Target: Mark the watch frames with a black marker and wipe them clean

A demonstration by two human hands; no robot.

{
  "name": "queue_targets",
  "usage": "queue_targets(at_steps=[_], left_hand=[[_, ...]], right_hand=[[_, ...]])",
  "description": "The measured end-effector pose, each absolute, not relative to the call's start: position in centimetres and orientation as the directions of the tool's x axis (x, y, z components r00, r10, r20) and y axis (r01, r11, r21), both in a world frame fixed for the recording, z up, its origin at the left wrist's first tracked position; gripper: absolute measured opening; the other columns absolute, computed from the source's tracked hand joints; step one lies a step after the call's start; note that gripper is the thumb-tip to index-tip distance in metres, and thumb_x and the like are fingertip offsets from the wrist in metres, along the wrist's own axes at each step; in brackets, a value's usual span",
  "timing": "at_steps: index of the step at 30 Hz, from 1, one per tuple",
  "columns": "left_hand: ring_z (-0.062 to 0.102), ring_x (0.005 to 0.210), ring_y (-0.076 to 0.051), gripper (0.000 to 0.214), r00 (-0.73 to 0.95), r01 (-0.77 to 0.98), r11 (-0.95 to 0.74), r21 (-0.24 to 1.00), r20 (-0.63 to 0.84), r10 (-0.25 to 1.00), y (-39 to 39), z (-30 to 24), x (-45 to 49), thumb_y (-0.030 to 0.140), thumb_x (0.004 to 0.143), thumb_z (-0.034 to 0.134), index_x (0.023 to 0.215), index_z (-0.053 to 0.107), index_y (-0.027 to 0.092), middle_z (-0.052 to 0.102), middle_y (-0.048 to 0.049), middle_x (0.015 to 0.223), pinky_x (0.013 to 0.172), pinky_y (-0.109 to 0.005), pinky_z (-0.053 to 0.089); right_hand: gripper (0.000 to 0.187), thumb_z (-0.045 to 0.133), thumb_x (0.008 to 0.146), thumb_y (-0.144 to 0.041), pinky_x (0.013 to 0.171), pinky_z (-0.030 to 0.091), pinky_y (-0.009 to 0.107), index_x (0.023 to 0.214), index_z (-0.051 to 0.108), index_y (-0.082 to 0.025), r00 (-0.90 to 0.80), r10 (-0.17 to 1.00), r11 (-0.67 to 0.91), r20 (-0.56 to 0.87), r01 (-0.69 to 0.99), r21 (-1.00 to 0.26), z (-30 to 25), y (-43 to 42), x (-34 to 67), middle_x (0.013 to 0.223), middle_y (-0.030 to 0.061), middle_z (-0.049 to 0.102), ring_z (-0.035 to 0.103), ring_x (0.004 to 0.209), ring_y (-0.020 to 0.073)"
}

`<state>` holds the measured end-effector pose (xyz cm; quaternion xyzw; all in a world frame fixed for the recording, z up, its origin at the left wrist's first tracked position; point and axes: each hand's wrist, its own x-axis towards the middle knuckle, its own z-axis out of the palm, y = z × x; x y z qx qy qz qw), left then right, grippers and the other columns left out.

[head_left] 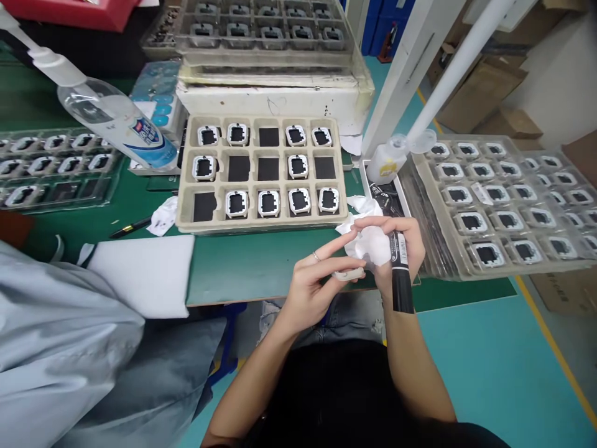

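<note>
My left hand (317, 280), with a ring on one finger, pinches a small pale frame (349, 274) seen edge-on. Close against it, my right hand (405, 239) grips a crumpled white tissue (374, 244) and a thick black marker (402, 274), whose dark end points down toward my wrist. The fingertips of both hands meet around the tissue, so part of the frame is hidden. Just beyond them lies a beige tray (261, 225) with square compartments. Several hold white watch-case-like frames (299, 200); others show only dark lining.
Stacked trays of similar frames stand at the right (471, 168) and on a white box (275, 102) behind. A pump bottle (121, 124) and a small white bottle (387, 162) flank the beige tray. At the left sits another person's sleeve (56, 323), near a folded white cloth (144, 274).
</note>
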<state>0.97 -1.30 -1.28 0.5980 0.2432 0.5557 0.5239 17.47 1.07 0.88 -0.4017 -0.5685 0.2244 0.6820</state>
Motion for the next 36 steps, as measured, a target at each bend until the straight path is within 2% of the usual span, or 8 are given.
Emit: queue_targets(at_steps=[3,7,10,15,20,26,31,36], left_hand=[[0.085,0.118,-0.027,0.024,0.24,-0.22,-0.399,0.89,0.446,0.863,-1.1,-1.3,1.2,0.014,0.105,0.076,0.122,0.089,0.024,0.084,-0.0124,0.138,0.098,-0.034,0.07],[0.085,0.115,-0.024,0.029,0.137,-0.186,-0.465,0.866,0.491,0.86,-1.0,-1.2,1.4,0.009,0.104,0.076,0.125,0.088,0.026,0.088,-0.0077,0.121,0.103,-0.033,0.068],[0.085,0.112,-0.023,0.029,0.096,-0.182,-0.471,0.863,0.492,0.865,-0.9,-1.2,1.3,0.009,0.104,0.076,0.125,0.087,0.026,0.088,-0.0071,0.12,0.102,-0.034,0.068],[0.084,0.117,-0.024,0.025,0.128,-0.155,-0.477,0.865,0.496,0.859,-1.1,-1.0,1.2,0.01,0.105,0.076,0.122,0.087,0.024,0.088,-0.0093,0.123,0.103,-0.033,0.067],[0.085,0.113,-0.023,0.023,0.158,-0.1,-0.486,0.868,0.496,0.854,-1.3,-0.6,1.3,0.012,0.106,0.075,0.121,0.088,0.023,0.089,-0.0098,0.118,0.099,-0.031,0.066],[0.085,0.106,-0.023,0.022,0.093,-0.102,-0.499,0.86,0.508,0.856,-0.7,-0.8,1.3,0.014,0.106,0.075,0.121,0.088,0.024,0.089,-0.0089,0.114,0.097,-0.033,0.068],[0.085,0.107,-0.024,0.024,0.087,-0.067,-0.532,0.844,0.536,0.84,-0.7,-1.2,1.2,0.012,0.105,0.075,0.122,0.088,0.024,0.088,-0.0091,0.115,0.097,-0.033,0.068],[0.083,0.113,-0.022,0.032,0.107,-0.038,-0.579,0.814,0.579,0.808,-0.9,-1.5,1.2,0.008,0.104,0.073,0.128,0.086,0.025,0.087,-0.0081,0.12,0.101,-0.031,0.066]], right_hand=[[0.018,0.083,0.1,-0.036,0.083,0.072,0.04,0.107,0.068,-0.029,0.254,0.772,0.565,0.583,0.146,-0.812,0.6,1.0,17.5,0.108,0.0043,0.087,0.085,0.093,0.0239],[0.025,0.079,0.102,-0.041,0.085,0.073,0.041,0.12,0.075,-0.025,0.223,0.784,0.561,0.58,0.145,-0.815,0.6,0.5,17.7,0.114,0.0073,0.087,0.086,0.096,0.0252],[0.029,0.075,0.103,-0.036,0.09,0.072,0.042,0.13,0.075,-0.024,0.17,0.803,0.548,0.571,0.165,-0.82,0.6,0.3,18.1,0.118,0.0092,0.086,0.086,0.1,0.0261],[0.014,0.078,0.1,-0.028,0.088,0.068,0.044,0.113,0.073,-0.027,0.14,0.757,0.604,0.638,0.221,-0.766,-0.2,0.7,18.5,0.111,0.0082,0.087,0.084,0.102,0.0285],[0.019,0.082,0.097,-0.026,0.082,0.065,0.043,0.11,0.068,-0.029,0.192,0.753,0.597,0.629,0.201,-0.776,-1.2,1.0,18.5,0.109,0.0061,0.085,0.083,0.097,0.0279],[0.019,0.074,0.102,-0.025,0.09,0.07,0.051,0.12,0.075,-0.032,0.193,0.746,0.576,0.638,0.295,-0.762,0.2,0.1,18.2,0.113,0.006,0.086,0.085,0.1,0.0308],[0.037,0.077,0.1,-0.02,0.096,0.069,0.045,0.136,0.076,-0.031,0.094,0.801,0.537,0.591,0.323,-0.779,0.8,-0.4,18.5,0.125,0.0067,0.086,0.085,0.11,0.0288],[0.019,0.076,0.1,-0.019,0.087,0.067,0.043,0.115,0.08,-0.031,0.041,0.78,0.582,0.625,0.323,-0.747,-0.2,-0.1,19.0,0.113,0.0042,0.086,0.082,0.101,0.0263]])
